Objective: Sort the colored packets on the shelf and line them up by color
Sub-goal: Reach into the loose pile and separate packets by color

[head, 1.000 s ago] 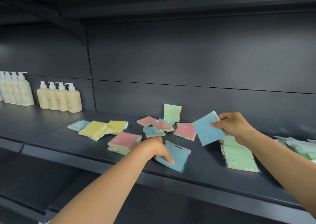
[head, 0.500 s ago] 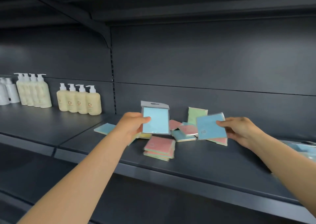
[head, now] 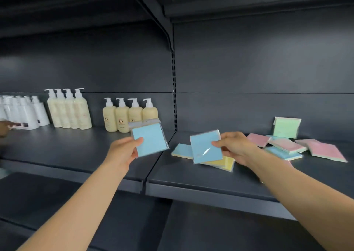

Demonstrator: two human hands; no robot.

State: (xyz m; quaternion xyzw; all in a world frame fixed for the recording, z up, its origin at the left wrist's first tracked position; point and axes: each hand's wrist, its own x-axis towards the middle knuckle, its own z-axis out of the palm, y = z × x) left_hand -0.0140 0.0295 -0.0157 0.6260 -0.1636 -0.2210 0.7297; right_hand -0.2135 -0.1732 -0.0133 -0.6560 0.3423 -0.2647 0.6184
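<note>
Each hand pinches a blue packet above the shelf (head: pixel 191 176), left hand (head: pixel 122 151) at nine o'clock, right hand (head: pixel 234 147) at three; they look light, thin, glossy-slippery, best nipped at an edge.

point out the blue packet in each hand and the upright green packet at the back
blue packet in left hand (head: pixel 150 142), head view, middle of its blue face
blue packet in right hand (head: pixel 203 147), head view, middle of its face
upright green packet (head: pixel 286 127), head view, centre of its front
</note>
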